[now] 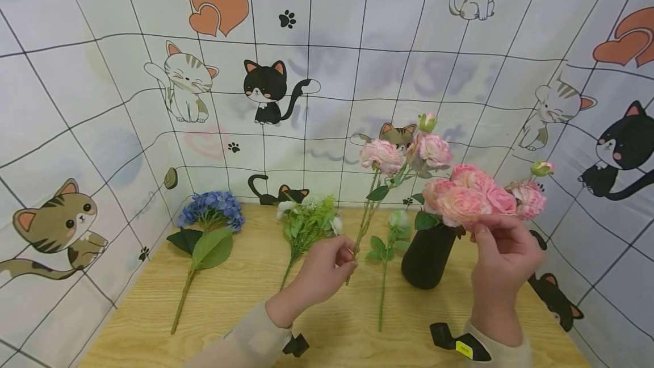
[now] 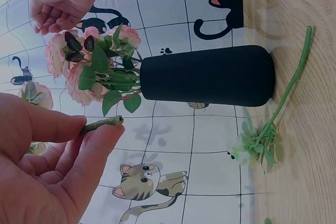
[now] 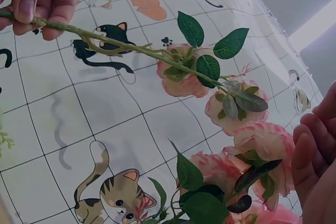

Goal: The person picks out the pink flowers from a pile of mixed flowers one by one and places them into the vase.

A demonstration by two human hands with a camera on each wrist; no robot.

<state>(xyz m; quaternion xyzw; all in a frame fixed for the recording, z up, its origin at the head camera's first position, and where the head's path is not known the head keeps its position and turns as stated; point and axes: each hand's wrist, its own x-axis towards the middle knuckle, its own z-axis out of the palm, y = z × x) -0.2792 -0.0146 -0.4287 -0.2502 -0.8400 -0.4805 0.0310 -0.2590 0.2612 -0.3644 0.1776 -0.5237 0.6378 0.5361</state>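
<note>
My left hand [image 1: 324, 268] pinches the lower stem of a pink rose spray [image 1: 382, 156] between thumb and fingers, holding it up left of the vase. In the left wrist view the cut stem end [image 2: 107, 123] pokes out past the fingertips. A black vase [image 1: 429, 257] stands upright with a bunch of pink roses [image 1: 467, 197] in its mouth. My right hand [image 1: 506, 251] is at the right side of that bunch, fingers loosely bent and nothing gripped. In the right wrist view its fingertips [image 3: 304, 148] are right at the petals.
On the wooden table [image 1: 240, 322], a blue hydrangea stem [image 1: 212, 212] lies at the left. A white-and-green flower bunch [image 1: 309, 220] lies in the middle, and a pale green flower stem [image 1: 383, 283] beside the vase. A cat-print cloth [image 1: 332, 72] surrounds the table's back and sides.
</note>
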